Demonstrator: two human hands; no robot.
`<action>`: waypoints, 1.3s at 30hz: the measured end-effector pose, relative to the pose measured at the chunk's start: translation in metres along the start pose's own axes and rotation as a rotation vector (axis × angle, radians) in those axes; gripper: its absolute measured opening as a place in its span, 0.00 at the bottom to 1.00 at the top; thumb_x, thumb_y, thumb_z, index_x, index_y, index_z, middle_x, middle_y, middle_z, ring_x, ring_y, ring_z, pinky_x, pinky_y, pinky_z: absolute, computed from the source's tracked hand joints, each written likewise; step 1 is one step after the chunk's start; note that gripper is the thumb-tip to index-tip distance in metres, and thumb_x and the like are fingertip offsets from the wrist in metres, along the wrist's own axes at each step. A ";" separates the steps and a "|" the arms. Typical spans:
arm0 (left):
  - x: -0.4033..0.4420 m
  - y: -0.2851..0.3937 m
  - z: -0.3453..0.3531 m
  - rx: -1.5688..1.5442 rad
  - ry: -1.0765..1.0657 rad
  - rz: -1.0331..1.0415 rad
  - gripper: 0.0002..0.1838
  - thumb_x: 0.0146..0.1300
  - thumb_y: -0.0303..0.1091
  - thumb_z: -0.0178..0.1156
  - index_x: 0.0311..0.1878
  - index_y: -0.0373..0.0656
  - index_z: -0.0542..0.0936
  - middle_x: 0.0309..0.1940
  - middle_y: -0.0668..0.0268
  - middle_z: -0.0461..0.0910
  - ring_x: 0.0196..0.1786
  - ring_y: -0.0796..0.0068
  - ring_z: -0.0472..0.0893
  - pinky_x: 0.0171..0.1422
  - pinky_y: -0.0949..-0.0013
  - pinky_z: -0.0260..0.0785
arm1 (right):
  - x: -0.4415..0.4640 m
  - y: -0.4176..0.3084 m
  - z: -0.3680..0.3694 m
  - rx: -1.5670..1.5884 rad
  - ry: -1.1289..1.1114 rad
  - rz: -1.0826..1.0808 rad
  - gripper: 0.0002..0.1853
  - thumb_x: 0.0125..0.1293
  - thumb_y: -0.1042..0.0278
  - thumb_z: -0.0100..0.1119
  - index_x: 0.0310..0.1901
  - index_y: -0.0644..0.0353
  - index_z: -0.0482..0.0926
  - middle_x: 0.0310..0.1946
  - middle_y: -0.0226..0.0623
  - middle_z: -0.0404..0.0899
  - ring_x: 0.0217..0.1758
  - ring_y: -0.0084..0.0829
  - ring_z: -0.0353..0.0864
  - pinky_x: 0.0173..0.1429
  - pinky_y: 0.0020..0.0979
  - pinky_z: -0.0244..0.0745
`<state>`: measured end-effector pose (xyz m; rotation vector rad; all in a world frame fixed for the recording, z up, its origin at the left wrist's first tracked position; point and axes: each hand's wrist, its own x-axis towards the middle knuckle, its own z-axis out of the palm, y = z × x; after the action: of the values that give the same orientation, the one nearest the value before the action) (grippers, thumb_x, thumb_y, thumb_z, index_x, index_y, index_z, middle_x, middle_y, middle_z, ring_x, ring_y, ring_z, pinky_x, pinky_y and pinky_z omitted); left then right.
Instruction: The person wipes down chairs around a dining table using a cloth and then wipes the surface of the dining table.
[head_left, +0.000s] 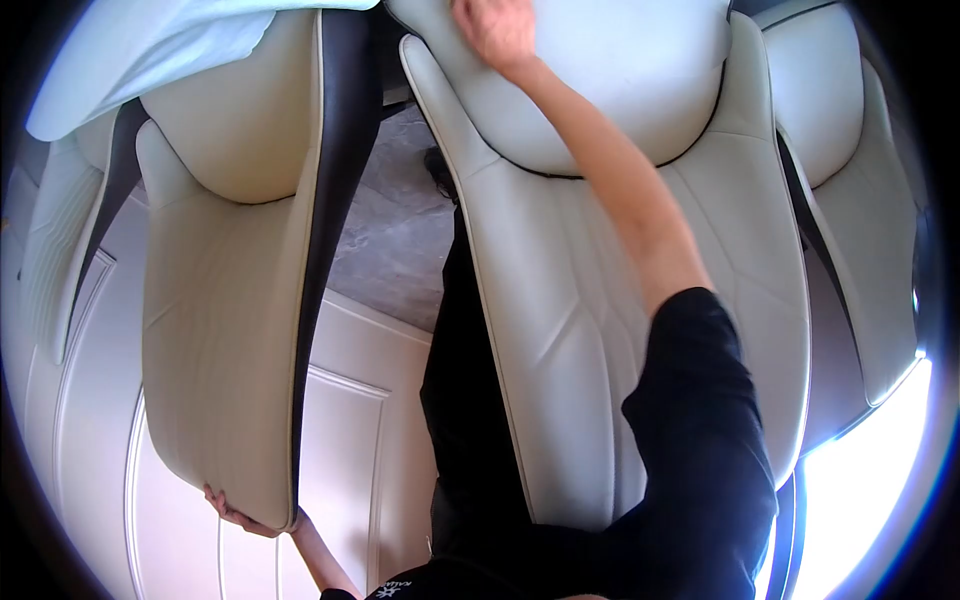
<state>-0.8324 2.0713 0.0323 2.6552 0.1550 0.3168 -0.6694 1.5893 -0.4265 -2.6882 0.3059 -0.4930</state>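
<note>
At the far left, part of another pale chair (75,240) was seen below a loose, pale sheet-like piece (150,65). Next came the cream left chair (225,320), which stood between that chair and the strip of grey floor (385,235). Its narrow end, low in the view, was grasped by the left hand (240,515), with the fingers curled over the edge onto the cream face. White panelling (345,440) was seen behind it.

In the middle, the cream centre chair (545,290) was set close against a black trouser leg (465,400). Across it the bare right forearm (620,190) was stretched to the rounded cushion (625,80), where the right hand (500,35) was placed near the upper edge; whether anything was gripped could not be told, as the hand was blurred and partly cut off. At the right, a further pale chair (850,230) was seen above a bright opening (870,480).

The chairs were judged bulky and fairly heavy, stiff beneath a smooth, softly padded, somewhat slippery, easily scuffed cover. Hold would best be taken at the firm piped edges, not on the padded faces.
</note>
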 end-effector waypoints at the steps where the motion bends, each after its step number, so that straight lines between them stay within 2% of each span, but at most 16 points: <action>1: 0.000 -0.005 -0.003 0.003 -0.003 0.032 0.32 0.60 0.57 0.47 0.59 0.40 0.66 0.53 0.63 0.68 0.67 0.56 0.59 0.73 0.46 0.46 | -0.018 0.009 0.007 0.003 0.001 0.006 0.08 0.56 0.62 0.57 0.34 0.52 0.71 0.36 0.34 0.70 0.40 0.33 0.72 0.42 0.35 0.70; 3: 0.001 -0.004 -0.002 0.001 -0.008 0.066 0.32 0.60 0.57 0.47 0.58 0.40 0.67 0.53 0.63 0.68 0.67 0.55 0.59 0.73 0.46 0.45 | -0.038 0.024 -0.019 0.123 -0.276 -0.616 0.09 0.56 0.64 0.57 0.34 0.54 0.69 0.37 0.37 0.69 0.39 0.36 0.70 0.46 0.32 0.70; 5: 0.000 0.005 0.005 -0.028 0.034 -0.038 0.33 0.60 0.58 0.47 0.59 0.41 0.66 0.54 0.62 0.68 0.67 0.56 0.59 0.74 0.46 0.43 | -0.043 0.069 -0.051 0.206 -0.552 -1.014 0.08 0.56 0.65 0.57 0.34 0.54 0.69 0.37 0.37 0.68 0.39 0.36 0.70 0.47 0.32 0.70; 7: 0.000 0.002 0.003 -0.018 0.028 -0.025 0.33 0.61 0.58 0.46 0.60 0.41 0.66 0.54 0.62 0.68 0.67 0.56 0.59 0.74 0.46 0.43 | -0.033 0.123 -0.074 0.271 -0.526 -1.068 0.07 0.56 0.65 0.58 0.33 0.54 0.69 0.38 0.37 0.67 0.40 0.35 0.71 0.46 0.35 0.70; 11: -0.002 -0.011 -0.007 0.012 -0.003 0.070 0.32 0.63 0.57 0.45 0.62 0.43 0.65 0.57 0.61 0.67 0.67 0.56 0.60 0.74 0.45 0.42 | -0.037 0.208 -0.084 -0.219 -0.368 -0.496 0.08 0.57 0.63 0.59 0.34 0.52 0.70 0.36 0.42 0.69 0.46 0.41 0.70 0.49 0.39 0.69; 13: -0.003 -0.012 -0.007 0.023 -0.001 0.062 0.32 0.63 0.57 0.45 0.62 0.42 0.65 0.57 0.61 0.67 0.67 0.55 0.60 0.74 0.45 0.42 | -0.034 0.212 -0.092 -0.245 0.053 -0.071 0.09 0.59 0.63 0.57 0.32 0.57 0.70 0.32 0.46 0.69 0.43 0.46 0.69 0.44 0.43 0.68; 15: -0.004 -0.016 -0.011 0.037 0.000 0.058 0.32 0.64 0.57 0.45 0.62 0.42 0.65 0.58 0.61 0.67 0.67 0.55 0.60 0.73 0.44 0.43 | -0.045 0.203 -0.065 -0.610 0.422 0.753 0.11 0.60 0.62 0.54 0.31 0.63 0.69 0.32 0.49 0.68 0.39 0.48 0.68 0.41 0.45 0.67; 16: -0.005 -0.021 -0.014 0.090 -0.011 0.107 0.32 0.64 0.57 0.45 0.62 0.43 0.65 0.58 0.62 0.68 0.67 0.54 0.60 0.73 0.42 0.43 | -0.048 0.195 -0.051 -0.576 0.600 0.944 0.14 0.61 0.62 0.51 0.29 0.66 0.68 0.32 0.51 0.67 0.37 0.48 0.67 0.41 0.45 0.66; 19: 0.001 -0.012 -0.001 0.154 -0.004 0.210 0.34 0.62 0.59 0.46 0.65 0.46 0.63 0.56 0.62 0.70 0.65 0.50 0.62 0.71 0.38 0.46 | -0.048 0.134 -0.033 -0.509 0.490 0.934 0.14 0.60 0.62 0.54 0.29 0.65 0.67 0.31 0.50 0.67 0.37 0.47 0.67 0.42 0.44 0.65; 23: -0.001 -0.006 0.007 0.201 0.041 0.182 0.35 0.60 0.62 0.48 0.62 0.44 0.66 0.53 0.61 0.72 0.64 0.51 0.64 0.69 0.38 0.48 | -0.067 0.054 -0.021 -0.228 0.331 0.566 0.13 0.57 0.61 0.60 0.30 0.61 0.68 0.32 0.45 0.68 0.37 0.44 0.67 0.42 0.42 0.65; 27: 0.002 0.004 0.020 0.166 0.133 0.155 0.33 0.60 0.60 0.49 0.55 0.39 0.71 0.49 0.61 0.73 0.63 0.51 0.66 0.69 0.39 0.50 | -0.076 0.022 -0.015 -0.134 0.246 0.467 0.13 0.56 0.59 0.60 0.31 0.59 0.70 0.32 0.41 0.70 0.37 0.44 0.67 0.42 0.42 0.64; 30: 0.003 -0.007 0.020 0.129 0.161 0.257 0.31 0.61 0.58 0.51 0.53 0.38 0.72 0.46 0.59 0.74 0.60 0.48 0.69 0.65 0.38 0.56 | -0.079 0.020 -0.008 -0.014 0.061 0.340 0.14 0.56 0.59 0.60 0.35 0.60 0.70 0.35 0.46 0.69 0.39 0.46 0.67 0.44 0.43 0.66; 34: 0.007 0.000 0.031 0.212 0.191 0.444 0.28 0.59 0.53 0.58 0.51 0.37 0.71 0.44 0.56 0.74 0.56 0.47 0.72 0.62 0.38 0.62 | -0.061 -0.023 0.003 0.436 0.019 0.577 0.16 0.56 0.59 0.58 0.38 0.62 0.69 0.37 0.51 0.73 0.42 0.51 0.71 0.48 0.46 0.68; 36: 0.010 0.000 0.035 0.229 0.208 0.539 0.27 0.58 0.51 0.60 0.49 0.37 0.70 0.44 0.55 0.74 0.56 0.47 0.72 0.61 0.39 0.63 | -0.049 -0.049 0.009 0.765 -0.266 0.720 0.17 0.56 0.58 0.56 0.41 0.61 0.69 0.40 0.54 0.76 0.45 0.53 0.75 0.50 0.46 0.70; 37: 0.011 0.000 0.037 0.244 0.223 0.625 0.26 0.57 0.49 0.62 0.48 0.37 0.69 0.43 0.55 0.74 0.55 0.47 0.73 0.61 0.39 0.64 | -0.045 -0.055 0.009 0.772 -0.255 0.716 0.17 0.56 0.58 0.56 0.41 0.61 0.69 0.40 0.54 0.76 0.45 0.53 0.75 0.50 0.46 0.70; 39: 0.013 -0.003 0.041 0.246 0.247 0.623 0.25 0.57 0.48 0.63 0.45 0.36 0.68 0.42 0.54 0.74 0.52 0.47 0.75 0.59 0.39 0.66 | -0.035 -0.059 0.008 0.417 -0.332 0.484 0.17 0.55 0.56 0.55 0.42 0.57 0.71 0.39 0.51 0.79 0.44 0.50 0.78 0.50 0.44 0.72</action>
<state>-0.8097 2.0582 -0.0015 2.8351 -0.6058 0.8722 -0.6903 1.6550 -0.4194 -2.1404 0.6511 0.0370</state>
